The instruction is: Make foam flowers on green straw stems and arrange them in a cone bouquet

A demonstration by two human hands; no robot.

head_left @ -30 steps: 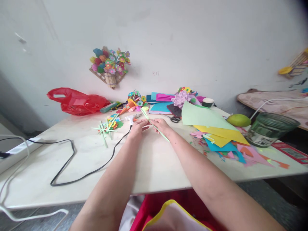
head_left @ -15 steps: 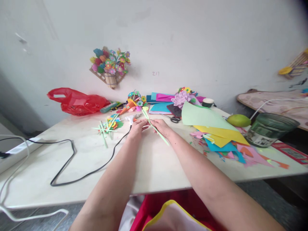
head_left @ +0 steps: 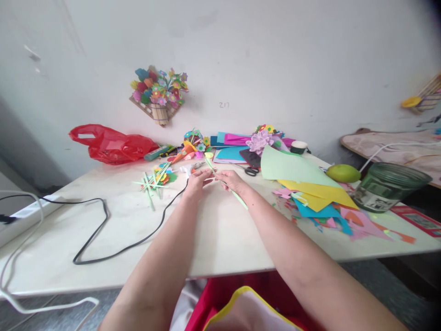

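A thin light-green paper strip [head_left: 240,200] runs slantwise between my two hands over the middle of the table. My right hand [head_left: 230,179] is closed on it, and its lower end sticks out below my palm. My left hand [head_left: 200,180] pinches the strip near its upper part, fingertips almost meeting those of the right. Just behind my left hand lies a white glue gun [head_left: 186,171] with a black cord. To the left, more pale-green strips [head_left: 148,189] lie crossed in a loose pile beside colourful paper flowers [head_left: 168,176].
Scissors [head_left: 251,171] lie behind my right hand. Light-green paper [head_left: 289,168], scraps, a green mango [head_left: 343,174] and a glass jar [head_left: 387,186] fill the right side. A red plastic bag [head_left: 113,145] sits back left. The black cord [head_left: 138,250] loops across the left front.
The strip has shifted slightly down and right, and its two parts that stood apart at the top now look closer together. My hands stay in nearly the same place.
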